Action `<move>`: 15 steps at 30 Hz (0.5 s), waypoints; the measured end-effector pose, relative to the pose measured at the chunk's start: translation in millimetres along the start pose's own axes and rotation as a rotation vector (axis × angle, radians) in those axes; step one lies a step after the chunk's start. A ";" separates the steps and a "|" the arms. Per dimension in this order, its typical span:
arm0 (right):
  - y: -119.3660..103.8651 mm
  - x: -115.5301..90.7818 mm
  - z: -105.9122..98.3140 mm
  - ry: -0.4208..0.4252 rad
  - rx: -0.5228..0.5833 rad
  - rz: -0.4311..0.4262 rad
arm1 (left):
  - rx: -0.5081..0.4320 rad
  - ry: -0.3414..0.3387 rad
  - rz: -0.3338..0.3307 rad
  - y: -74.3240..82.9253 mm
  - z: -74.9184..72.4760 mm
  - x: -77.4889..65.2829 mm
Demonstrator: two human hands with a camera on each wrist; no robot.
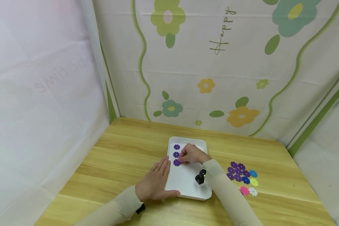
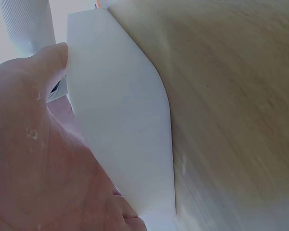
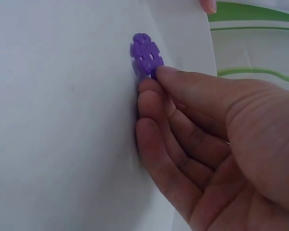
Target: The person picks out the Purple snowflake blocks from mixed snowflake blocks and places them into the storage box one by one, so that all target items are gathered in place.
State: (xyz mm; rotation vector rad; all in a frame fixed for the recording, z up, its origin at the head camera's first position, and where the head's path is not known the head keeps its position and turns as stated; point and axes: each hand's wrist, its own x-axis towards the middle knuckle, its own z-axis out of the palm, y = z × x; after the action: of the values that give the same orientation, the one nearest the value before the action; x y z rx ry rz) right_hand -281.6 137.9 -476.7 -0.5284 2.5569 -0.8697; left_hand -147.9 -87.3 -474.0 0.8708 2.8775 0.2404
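Observation:
A white tray [image 1: 186,185] lies on the wooden table, with purple notched flower-shaped discs in a column along its left side. At the near end of that column, my right hand [image 1: 192,154] pinches a purple disc [image 3: 147,54] between thumb and forefinger, low over the tray floor. Two more discs, a middle one [image 1: 176,154] and a far one [image 1: 176,147], lie beyond it. My left hand [image 1: 155,182] rests along the tray's left rim with fingers straight and thumb spread over the near edge; its palm faces the tray wall [image 2: 120,110] in the left wrist view.
Right of the tray lies a cluster of purple discs [image 1: 237,172]. Beside it are a light blue disc [image 1: 253,173], a dark blue disc [image 1: 245,180], a yellow disc [image 1: 254,181], a pink disc [image 1: 244,190] and a white disc [image 1: 253,191]. Printed curtains [image 1: 186,62] enclose the table.

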 end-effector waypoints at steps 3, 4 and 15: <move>-0.8 1.2 2.1 0.006 -0.001 0.005 | -0.002 -0.002 -0.002 -0.2 0.3 0.1; -1.3 1.2 2.6 0.006 -0.004 0.006 | -0.002 -0.003 -0.002 -0.2 0.3 0.1; -7.6 -11.8 -13.3 -0.015 -0.062 -0.039 | 0.003 0.010 0.001 -0.7 2.1 0.4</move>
State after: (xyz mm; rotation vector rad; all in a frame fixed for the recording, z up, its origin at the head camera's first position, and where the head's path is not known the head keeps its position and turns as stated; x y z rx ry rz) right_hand -276.1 144.4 -459.3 -0.6037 2.5747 -0.7985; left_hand -148.3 -87.4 -476.2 0.8741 2.8869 0.2418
